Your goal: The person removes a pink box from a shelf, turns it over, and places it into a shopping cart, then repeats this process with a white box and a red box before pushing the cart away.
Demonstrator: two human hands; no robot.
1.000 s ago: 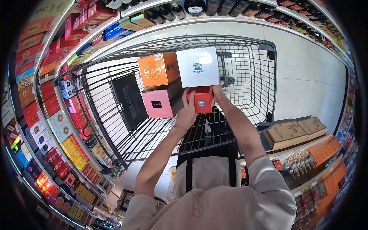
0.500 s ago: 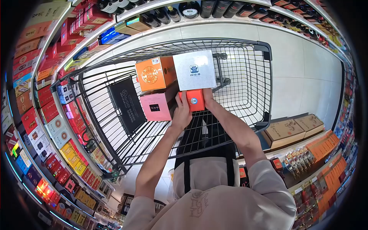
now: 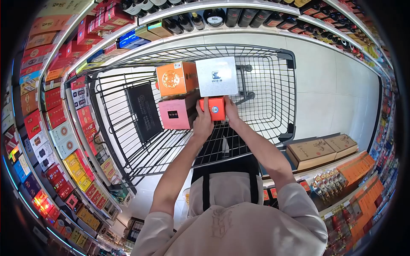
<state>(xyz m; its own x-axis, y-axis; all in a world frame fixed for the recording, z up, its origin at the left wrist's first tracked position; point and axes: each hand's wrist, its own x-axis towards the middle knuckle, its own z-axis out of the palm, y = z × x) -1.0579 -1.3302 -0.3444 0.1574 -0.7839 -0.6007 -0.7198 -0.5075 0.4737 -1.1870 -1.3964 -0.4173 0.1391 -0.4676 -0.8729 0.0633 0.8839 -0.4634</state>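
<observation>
A small red box (image 3: pixel 216 112) with a square code label on top stands in the shopping cart (image 3: pixel 287 91). My left hand (image 3: pixel 203 119) grips its left side, and my right hand (image 3: pixel 232 112) closes on its right side. Beyond it, a silver-white box (image 3: pixel 217 79) with a dark emblem touches or nearly touches it. To the left are a pink box (image 3: pixel 173 119) with a black label and, behind that, an orange box (image 3: pixel 170 83) with a round gold seal. The bottoms of the boxes and my fingertips are partly hidden.
A black panel (image 3: pixel 144 111) sits at the cart's handle end. Shelves of bottles (image 3: pixel 213 18) run along the far side, boxed goods (image 3: pixel 64 141) fill the left shelves, and brown cartons (image 3: pixel 311 153) lie at right, by more shelved packages.
The view has shifted slightly, with the cart appearing a little turned. Both hands still hold the red box, which sits in about the same place among the other boxes.
</observation>
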